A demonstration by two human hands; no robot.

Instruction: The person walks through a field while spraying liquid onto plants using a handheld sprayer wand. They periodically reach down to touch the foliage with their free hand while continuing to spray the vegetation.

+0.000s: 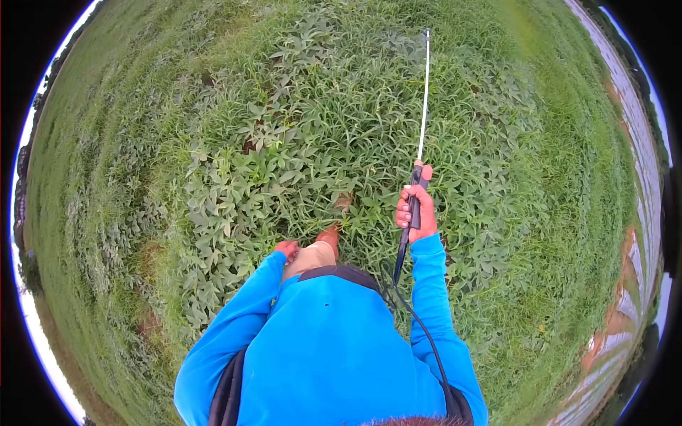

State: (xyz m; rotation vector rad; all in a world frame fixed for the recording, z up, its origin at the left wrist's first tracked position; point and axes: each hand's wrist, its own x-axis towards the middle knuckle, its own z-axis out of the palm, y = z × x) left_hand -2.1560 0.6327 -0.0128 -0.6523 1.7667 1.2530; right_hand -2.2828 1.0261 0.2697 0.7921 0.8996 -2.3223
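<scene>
My right hand is wrapped round the dark handle of a sprayer wand. The wand's thin pale tube points forward over the plants, and a faint haze shows beside its nozzle tip. From the handle a black hose runs back along my right arm. Low by my left thigh, my left hand has its fingers curled in. Whether anything is inside that hand is hidden.
Leafy green plants and tall grass surround me. One bare leg shows among the leaves. Dark straps pass over my blue sleeves. Long pale strips border reddish soil at the far right.
</scene>
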